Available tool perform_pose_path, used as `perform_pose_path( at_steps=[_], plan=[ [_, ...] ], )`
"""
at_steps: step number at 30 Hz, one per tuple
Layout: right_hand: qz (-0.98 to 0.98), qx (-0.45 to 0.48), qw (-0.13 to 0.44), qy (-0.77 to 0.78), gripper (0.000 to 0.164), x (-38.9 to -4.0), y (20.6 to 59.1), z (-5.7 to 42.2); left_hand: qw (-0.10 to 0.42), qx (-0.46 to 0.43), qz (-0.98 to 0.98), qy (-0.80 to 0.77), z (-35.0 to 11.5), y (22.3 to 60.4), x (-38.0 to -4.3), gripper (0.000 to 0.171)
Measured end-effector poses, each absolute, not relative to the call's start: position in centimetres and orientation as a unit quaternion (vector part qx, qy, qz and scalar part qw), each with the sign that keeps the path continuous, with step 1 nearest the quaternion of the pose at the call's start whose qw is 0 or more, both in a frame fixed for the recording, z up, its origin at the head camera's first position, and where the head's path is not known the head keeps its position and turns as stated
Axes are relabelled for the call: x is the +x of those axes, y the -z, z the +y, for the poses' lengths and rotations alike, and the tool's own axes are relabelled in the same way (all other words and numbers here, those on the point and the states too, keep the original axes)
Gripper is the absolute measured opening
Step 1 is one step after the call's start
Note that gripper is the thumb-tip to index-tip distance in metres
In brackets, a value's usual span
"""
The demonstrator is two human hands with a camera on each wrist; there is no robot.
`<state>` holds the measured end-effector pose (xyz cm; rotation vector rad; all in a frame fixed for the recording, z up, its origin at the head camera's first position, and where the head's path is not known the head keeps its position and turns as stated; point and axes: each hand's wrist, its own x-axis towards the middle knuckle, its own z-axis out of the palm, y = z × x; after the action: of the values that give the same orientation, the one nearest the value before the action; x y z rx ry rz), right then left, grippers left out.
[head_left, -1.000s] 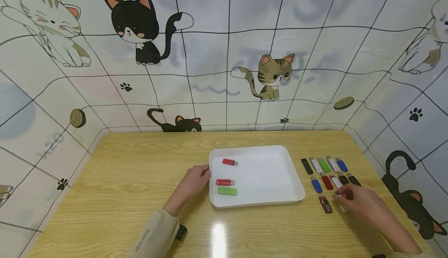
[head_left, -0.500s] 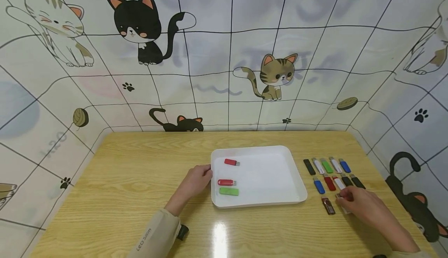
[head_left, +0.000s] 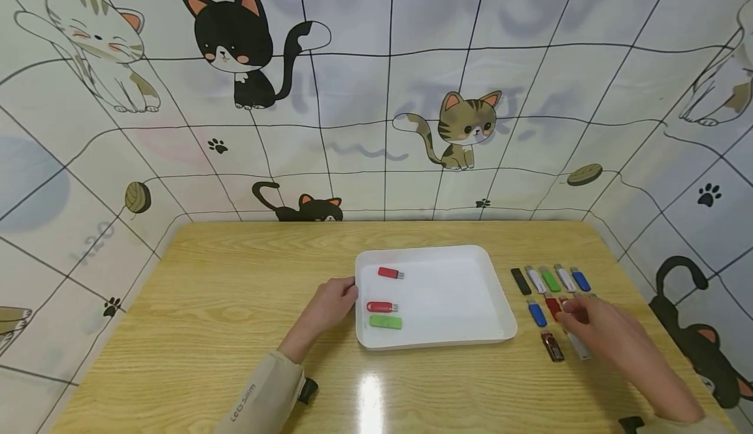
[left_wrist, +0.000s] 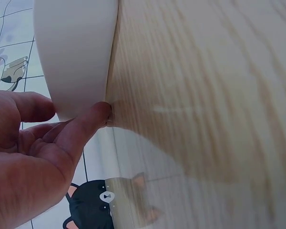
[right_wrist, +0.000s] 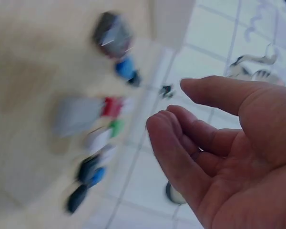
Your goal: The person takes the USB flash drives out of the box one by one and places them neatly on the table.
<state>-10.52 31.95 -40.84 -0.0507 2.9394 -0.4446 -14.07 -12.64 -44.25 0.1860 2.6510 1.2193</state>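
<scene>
My left hand (head_left: 329,303) holds the left edge of a white tray (head_left: 453,297). In the left wrist view, its thumb and fingers pinch the wall of the tray (left_wrist: 78,52). Two red USB sticks, one nearer the back (head_left: 388,272) and one in the middle (head_left: 381,306), lie in the tray above a green USB stick (head_left: 385,321). My right hand (head_left: 606,333) hovers over the USB sticks at the right. Its thumb and fingers are apart with nothing between them in the right wrist view. Just below lies a pale grey USB stick (head_left: 579,347), partly covered by the hand.
Rows of USB sticks lie right of the tray, among them a black one (head_left: 520,281), a green one (head_left: 550,279), a blue one (head_left: 536,314) and a dark brown one (head_left: 552,347). A cat-patterned cloth (head_left: 353,94) borders the wooden table (head_left: 235,277).
My right hand has come off the pale grey USB stick and shifted slightly up and to the left, its fingers parting. My left hand stays at the tray's edge.
</scene>
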Motion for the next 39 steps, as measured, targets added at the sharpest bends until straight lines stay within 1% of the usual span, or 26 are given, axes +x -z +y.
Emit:
perform_pose_path(
  at_steps=[5, 7, 11, 18, 25, 32, 35, 39],
  plan=[
    [0.984, -0.071, 0.007, 0.164, 0.026, -10.5, 38.8, 28.1, 0.107, 0.061, 0.902, -0.415, -12.6, 44.1, -14.0, 0.030],
    [0.980, -0.098, -0.016, 0.170, 0.020, -10.8, 37.9, 26.4, 0.105, 0.060, 0.902, -0.415, -12.6, 44.1, -14.0, 0.030],
    [0.976, -0.140, -0.029, 0.167, 0.012, -11.7, 36.5, 23.1, 0.107, 0.061, 0.900, -0.419, -12.7, 44.1, -13.9, 0.029],
    [0.968, -0.208, -0.044, 0.132, 0.009, -13.4, 35.4, 17.7, 0.107, 0.066, 0.898, -0.421, -12.8, 44.2, -14.0, 0.030],
    [0.954, -0.276, -0.032, 0.117, 0.006, -15.0, 35.3, 13.6, 0.106, 0.067, 0.899, -0.421, -12.8, 44.3, -14.0, 0.031],
    [0.925, -0.362, -0.021, 0.111, 0.007, -17.2, 36.5, 11.1, 0.086, 0.078, 0.907, -0.404, -12.9, 44.5, -14.1, 0.031],
    [0.921, -0.378, 0.003, 0.096, 0.011, -18.1, 37.1, 9.9, 0.089, 0.076, 0.905, -0.408, -12.9, 44.5, -14.1, 0.032],
    [0.913, -0.393, 0.048, 0.095, 0.019, -19.2, 37.9, 8.7, 0.096, 0.075, 0.903, -0.412, -12.9, 44.4, -14.1, 0.033]
  ],
)
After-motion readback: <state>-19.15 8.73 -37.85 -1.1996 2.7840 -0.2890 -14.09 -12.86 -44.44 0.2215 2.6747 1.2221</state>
